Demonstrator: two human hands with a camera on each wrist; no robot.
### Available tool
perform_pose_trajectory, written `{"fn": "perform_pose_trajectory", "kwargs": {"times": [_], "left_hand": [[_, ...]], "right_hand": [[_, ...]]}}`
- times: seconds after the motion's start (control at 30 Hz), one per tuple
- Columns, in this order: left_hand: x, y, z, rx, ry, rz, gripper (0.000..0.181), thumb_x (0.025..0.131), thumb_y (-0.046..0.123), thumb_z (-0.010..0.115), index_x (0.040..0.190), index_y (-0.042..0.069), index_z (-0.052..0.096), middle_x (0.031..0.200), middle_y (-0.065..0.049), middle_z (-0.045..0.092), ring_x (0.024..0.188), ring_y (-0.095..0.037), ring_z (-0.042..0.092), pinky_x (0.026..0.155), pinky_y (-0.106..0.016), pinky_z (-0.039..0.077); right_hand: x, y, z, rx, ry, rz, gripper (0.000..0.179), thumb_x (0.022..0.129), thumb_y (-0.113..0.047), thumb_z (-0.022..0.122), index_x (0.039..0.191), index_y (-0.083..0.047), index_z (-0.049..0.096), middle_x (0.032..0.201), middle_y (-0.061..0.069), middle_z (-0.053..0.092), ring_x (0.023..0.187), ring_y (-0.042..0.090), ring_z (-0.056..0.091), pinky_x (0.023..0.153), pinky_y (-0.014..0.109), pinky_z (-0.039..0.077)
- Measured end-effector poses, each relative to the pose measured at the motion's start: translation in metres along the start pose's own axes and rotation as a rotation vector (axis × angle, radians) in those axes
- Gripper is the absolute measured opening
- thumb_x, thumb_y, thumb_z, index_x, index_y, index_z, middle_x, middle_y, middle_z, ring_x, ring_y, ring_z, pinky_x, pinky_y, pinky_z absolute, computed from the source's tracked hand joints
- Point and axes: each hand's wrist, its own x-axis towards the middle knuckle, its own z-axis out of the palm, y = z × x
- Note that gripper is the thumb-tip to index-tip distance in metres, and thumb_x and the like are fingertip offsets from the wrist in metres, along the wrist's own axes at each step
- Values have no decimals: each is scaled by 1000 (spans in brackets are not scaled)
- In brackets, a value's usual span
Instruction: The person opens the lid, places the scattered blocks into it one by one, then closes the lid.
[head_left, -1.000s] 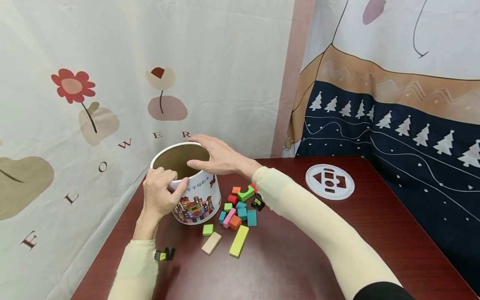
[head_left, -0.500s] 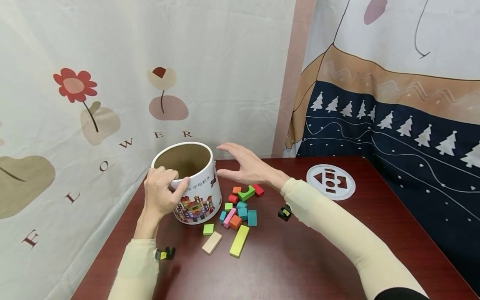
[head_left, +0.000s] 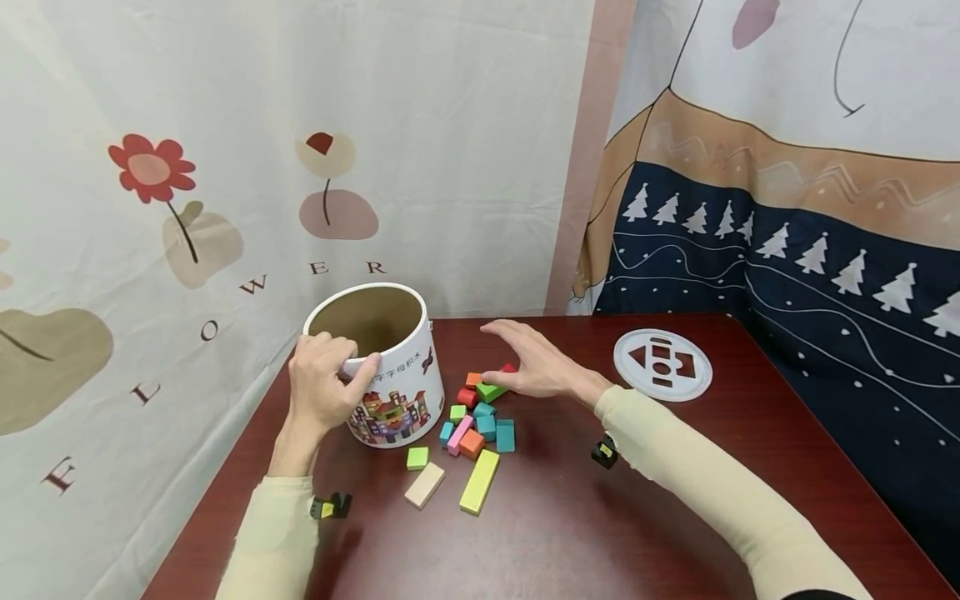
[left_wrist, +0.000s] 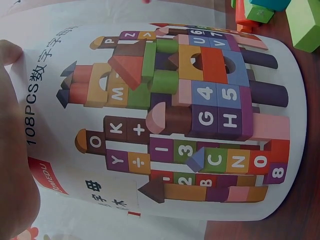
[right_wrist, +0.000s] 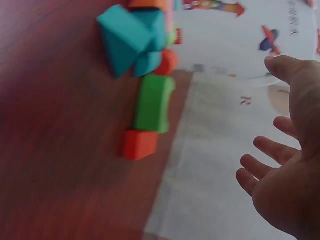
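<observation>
A white bucket point(head_left: 405, 400) printed with a picture of toy blocks stands upright at the table's left, its top uncovered. My left hand point(head_left: 322, 379) grips its near rim, fingers over the edge and thumb outside. In the left wrist view the printed bucket wall point(left_wrist: 170, 125) fills most of the frame. My right hand point(head_left: 540, 362) hovers right of the bucket with fingers spread, holding nothing. Below it in the head view lie a green arched block point(head_left: 491, 392) and a red block point(right_wrist: 140, 144), partly hidden by the thumb in the head view.
Several coloured blocks lie in a loose group beside the bucket, including a yellow plank point(head_left: 479, 482), a beige block point(head_left: 425, 486) and an orange block point(head_left: 472, 444). A round white lid with shaped cutouts point(head_left: 697, 385) lies at the back right. Printed cloth hangs behind the dark red table point(head_left: 570, 533).
My right hand has moved away from over the bucket's opening, rightward and down to above the blocks' far end. The left hand and bucket have stayed put.
</observation>
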Motion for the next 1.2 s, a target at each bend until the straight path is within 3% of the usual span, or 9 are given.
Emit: {"fn": "perform_pose_trajectory", "kwargs": {"times": [0.27,0.63,0.93,1.2], "left_hand": [[1,0,-1,2,-2,4,46,94,40,63,64,11,45,56,-4,43,59,-24,37,74,-50,33],[0,1,-1,-5,-9,-9,46,94,41,63,63,11,46,56,-4,43,59,-25,38,74,-50,34],[-1,0,-1,-3,-8,-4,46,94,41,63,64,11,46,56,-4,43,59,-24,37,74,-49,33],[-1,0,-1,1,-7,-5,47,94,42,62,64,11,46,56,-4,43,60,-25,38,74,-49,34]], "right_hand": [[-13,31,19,24,-51,84,87,96,-42,83,170,-16,46,178,14,45,165,39,41,132,70,38],[-16,52,37,-37,-70,168,80,98,-38,85,163,-5,53,167,19,56,154,42,51,131,67,41],[-10,58,53,-108,-45,231,65,99,-32,87,151,0,63,143,18,69,128,32,64,114,50,57],[-4,55,62,-136,-1,257,49,101,-22,86,140,3,71,129,16,71,109,25,66,101,41,61]]}}
